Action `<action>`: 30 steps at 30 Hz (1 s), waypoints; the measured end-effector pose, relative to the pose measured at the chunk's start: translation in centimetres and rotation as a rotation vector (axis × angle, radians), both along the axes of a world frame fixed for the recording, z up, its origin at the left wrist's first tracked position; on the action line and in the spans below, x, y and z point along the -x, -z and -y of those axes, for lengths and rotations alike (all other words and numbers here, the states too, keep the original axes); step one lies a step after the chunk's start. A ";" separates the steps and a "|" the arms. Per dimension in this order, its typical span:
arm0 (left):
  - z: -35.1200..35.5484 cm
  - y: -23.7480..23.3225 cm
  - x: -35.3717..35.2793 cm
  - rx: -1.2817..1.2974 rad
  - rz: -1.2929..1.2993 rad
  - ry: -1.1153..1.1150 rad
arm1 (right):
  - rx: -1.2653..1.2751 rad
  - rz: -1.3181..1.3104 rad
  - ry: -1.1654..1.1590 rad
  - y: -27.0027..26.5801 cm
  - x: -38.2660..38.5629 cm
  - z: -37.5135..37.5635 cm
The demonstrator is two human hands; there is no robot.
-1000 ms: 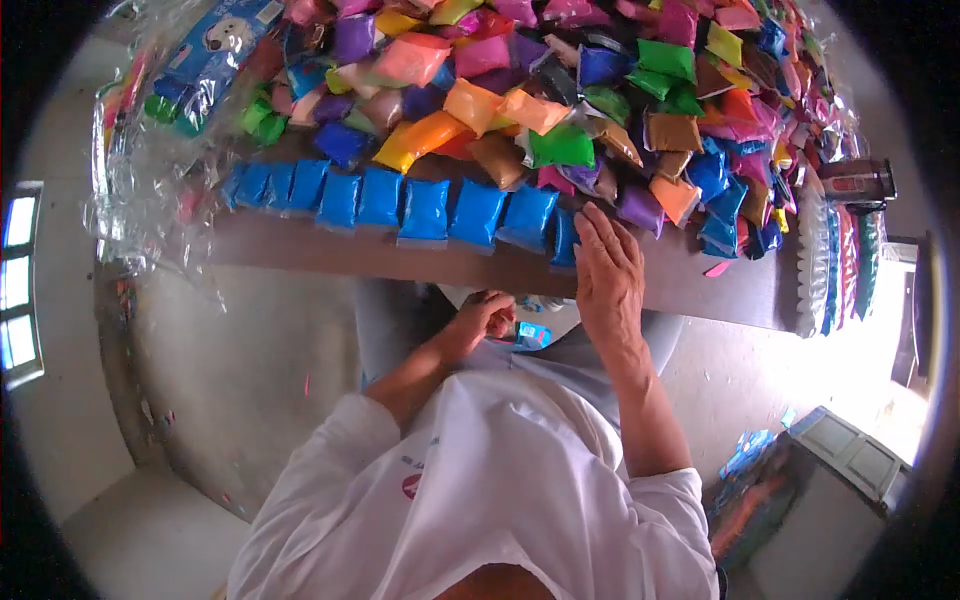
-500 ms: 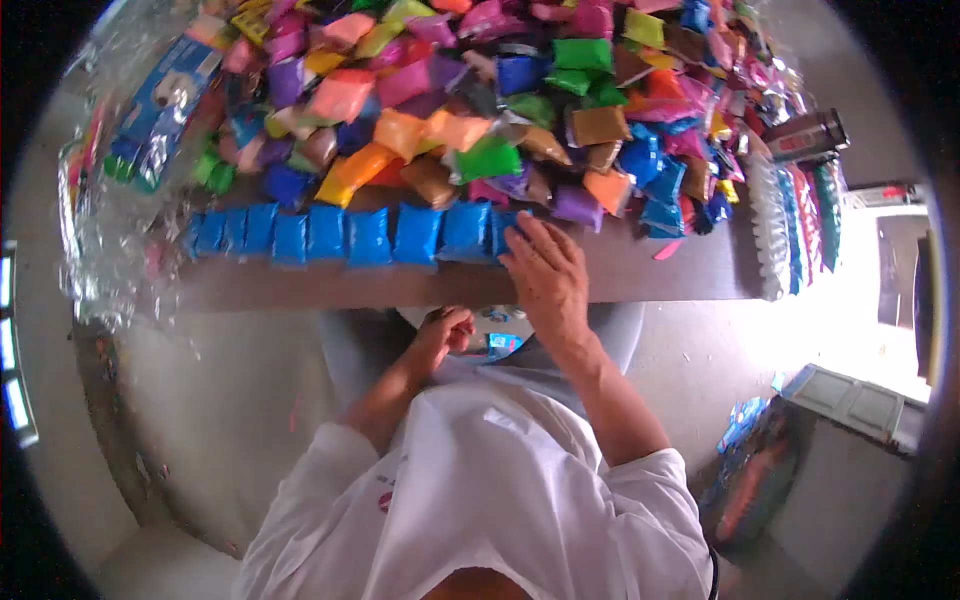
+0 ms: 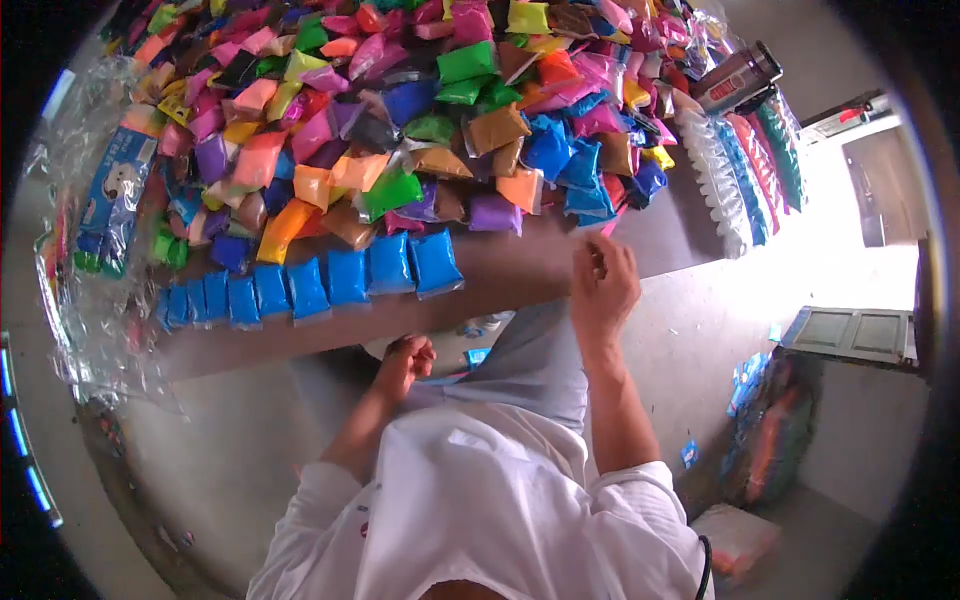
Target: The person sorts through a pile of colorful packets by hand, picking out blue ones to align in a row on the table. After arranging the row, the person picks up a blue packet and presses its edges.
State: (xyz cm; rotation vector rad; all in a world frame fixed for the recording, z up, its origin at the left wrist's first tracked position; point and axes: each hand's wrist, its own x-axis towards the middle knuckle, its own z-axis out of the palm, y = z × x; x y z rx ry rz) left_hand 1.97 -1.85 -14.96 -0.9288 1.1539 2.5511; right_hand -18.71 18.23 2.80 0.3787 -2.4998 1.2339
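Observation:
Several blue packets (image 3: 347,277) lie side by side in a row along the near part of the dark table (image 3: 520,275). My right hand (image 3: 605,285) is over the table's front edge, right of the row and apart from it, its fingers curled. Whether anything is between those fingers is hidden. Below the table edge, near my lap, my left hand (image 3: 408,362) is closed; what it holds, if anything, cannot be made out. Behind the row is a large heap of small coloured packets (image 3: 400,100), with blue ones (image 3: 590,170) nearest my right hand.
Clear plastic wrap (image 3: 85,300) and a blue printed package (image 3: 115,190) lie at the left. A jar (image 3: 738,78) lies on its side at the right, above strips of white, blue, pink and green packets (image 3: 745,175). Cartons and bags (image 3: 765,430) stand on the floor at the right.
My right hand has let go of the last blue packet and moved right, its fingers now curled. The view has turned, so the table appears tilted and the heap shifted left.

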 end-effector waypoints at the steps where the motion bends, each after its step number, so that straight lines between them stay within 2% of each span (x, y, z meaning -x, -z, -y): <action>1: 0.0 0.1 0.1 0.003 0.001 0.002 | 0.003 0.001 0.002 -0.1 0.8 -0.4; 3: -0.2 0.3 0.1 0.018 -0.004 -0.001 | -0.045 0.050 0.101 -0.1 2.4 -0.8; 7: -0.2 1.1 0.1 0.013 0.063 0.040 | -0.222 -0.020 0.130 0.1 5.0 -0.1; 9: -0.1 1.5 0.0 0.032 0.058 0.016 | -0.266 0.025 0.148 -0.2 5.5 0.6; 11: -0.3 0.3 0.1 0.054 0.056 0.020 | -0.362 0.027 0.204 0.2 6.1 0.6; 16: 0.0 -0.2 -0.1 0.061 0.019 0.018 | -0.318 0.181 0.165 -0.1 6.5 -0.1; 18: 0.0 -0.5 -0.1 0.052 0.011 0.033 | -0.149 0.227 0.061 0.1 6.8 -1.0; 22: -0.1 -0.9 0.1 0.074 0.010 0.058 | -0.210 0.198 0.042 -1.1 6.5 -2.4; 24: -0.1 -0.9 0.2 0.078 -0.005 0.061 | 0.177 0.406 -0.076 -1.4 6.1 -3.2; 26: -0.2 -0.7 0.4 0.104 0.051 0.055 | 0.225 0.454 -0.079 -1.3 5.8 -3.7; 28: -0.3 -0.2 0.2 0.075 0.026 0.034 | 0.544 0.580 -0.171 -0.1 5.5 -4.3; 30: -0.3 0.0 0.2 0.048 0.006 0.015 | 0.654 0.660 -0.219 -0.5 4.4 -4.1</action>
